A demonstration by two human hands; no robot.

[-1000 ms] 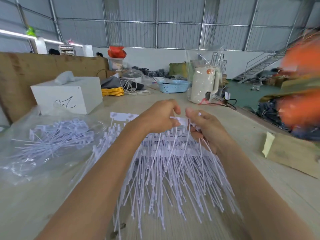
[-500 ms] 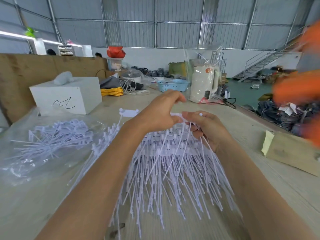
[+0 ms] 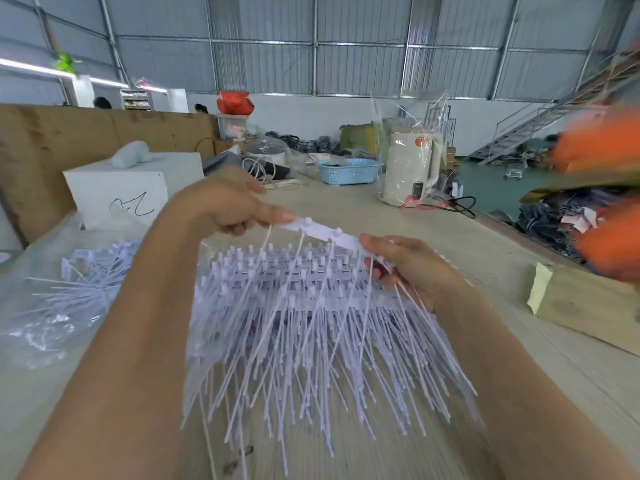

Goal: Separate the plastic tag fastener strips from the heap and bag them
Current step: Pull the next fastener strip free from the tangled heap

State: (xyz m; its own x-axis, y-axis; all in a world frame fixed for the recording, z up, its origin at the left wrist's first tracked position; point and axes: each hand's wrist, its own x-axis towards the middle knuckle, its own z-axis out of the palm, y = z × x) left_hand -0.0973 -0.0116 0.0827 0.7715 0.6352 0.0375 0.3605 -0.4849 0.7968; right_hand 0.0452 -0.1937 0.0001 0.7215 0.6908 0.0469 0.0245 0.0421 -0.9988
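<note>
A heap of white plastic tag fastener strips (image 3: 311, 334) lies on the table in front of me, thin tails fanning toward me. One strip (image 3: 322, 232) is lifted above the heap. My left hand (image 3: 225, 206) pinches its left end and my right hand (image 3: 412, 268) holds its right end, with several tails hanging down between them. A clear plastic bag (image 3: 52, 306) at the left holds more white strips (image 3: 93, 271).
A white box (image 3: 131, 192) stands behind the bag, with a brown board behind it. A wooden block with tape (image 3: 585, 303) lies at the right. A blue basket (image 3: 349, 171) and a wrapped white kettle (image 3: 408, 168) stand at the back. Blurred orange shapes (image 3: 606, 202) fill the right edge.
Both hands have raised one strip out of the heap and drawn apart along it. The left hand rose and shifted left; the view has tilted slightly.
</note>
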